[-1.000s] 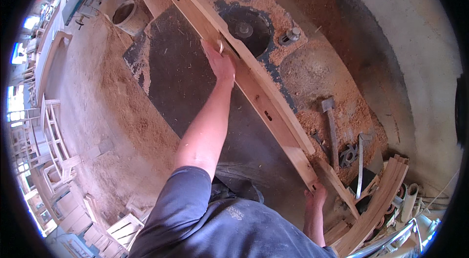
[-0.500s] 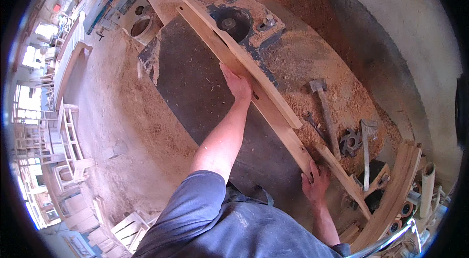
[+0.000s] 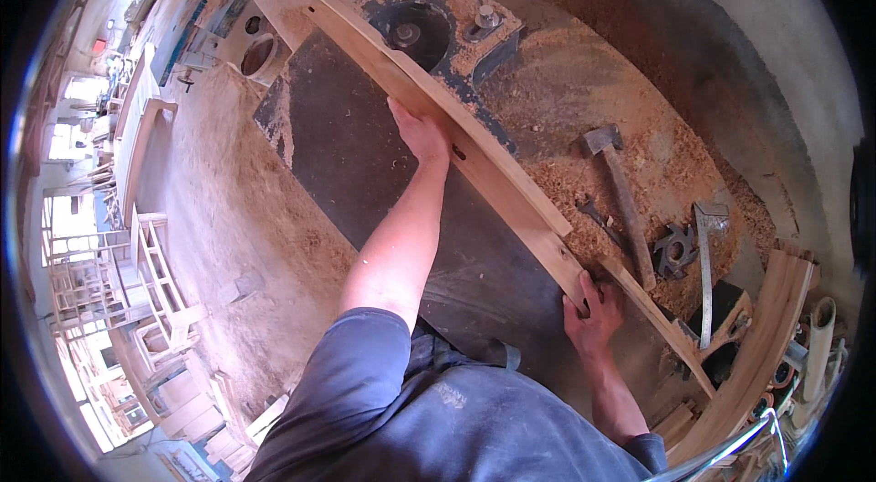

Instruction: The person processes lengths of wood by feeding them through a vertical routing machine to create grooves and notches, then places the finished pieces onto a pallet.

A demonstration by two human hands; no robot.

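A long wooden rail [image 3: 520, 214] with small slots cut in it lies on the dark machine table [image 3: 338, 121], along a wooden fence board [image 3: 497, 158]. My left hand [image 3: 422, 133] presses the rail's side near its middle, fingers closed together over its edge and partly hidden. At the near end, my right hand [image 3: 595, 313] grips the rail with its fingers bent round it. Beyond the fence, a round dark cutter housing [image 3: 408, 33] with a central spindle sits among sawdust.
Right of the fence lie a hammer [image 3: 622, 199], a toothed cutter head [image 3: 675, 251] and a metal square [image 3: 704, 272]. Wooden boards [image 3: 753, 350] stand at the lower right. Sawdust covers the floor [image 3: 237, 181] at left, with wooden frames [image 3: 155, 272] farther off.
The rail has slid a little away from me along the fence, and both hands have moved with it. My view has shifted slightly.
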